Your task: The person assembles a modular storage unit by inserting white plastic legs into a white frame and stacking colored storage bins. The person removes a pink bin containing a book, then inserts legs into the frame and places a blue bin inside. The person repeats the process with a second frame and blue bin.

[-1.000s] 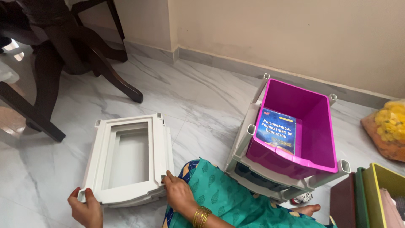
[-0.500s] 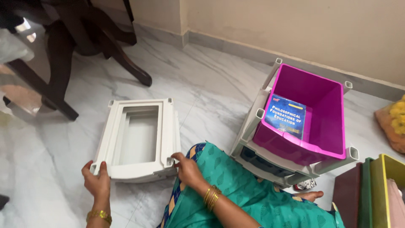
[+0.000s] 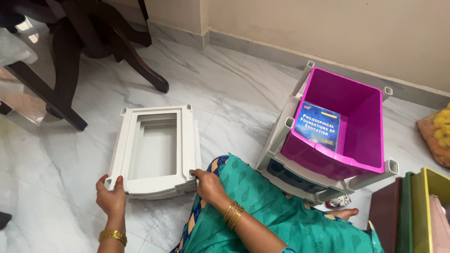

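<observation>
Head view, person seated on a white marble floor (image 3: 234, 112). A stack of white plastic frames (image 3: 154, 150), rectangular with open centres, lies flat on the floor in front of the knees, in the left half of the view.

Left hand (image 3: 111, 199): grips the stack's near left corner, thumb on top of the frame, fingers curled under the edge. Gold bangle on the wrist.

Right hand (image 3: 208, 185): fingers closed on the stack's near right corner, pinching the edge. Gold bangles on this wrist as well.

Right of the stack, apart from it: a white rack (image 3: 281, 140) carrying a magenta drawer (image 3: 361, 122). A blue book (image 3: 319, 125) leans against the drawer's inner left wall.

Dark wooden chair legs (image 3: 93, 51) stand towards the far left corner of the floor. Coloured bins (image 3: 412, 211) sit at the right edge of the view.
</observation>
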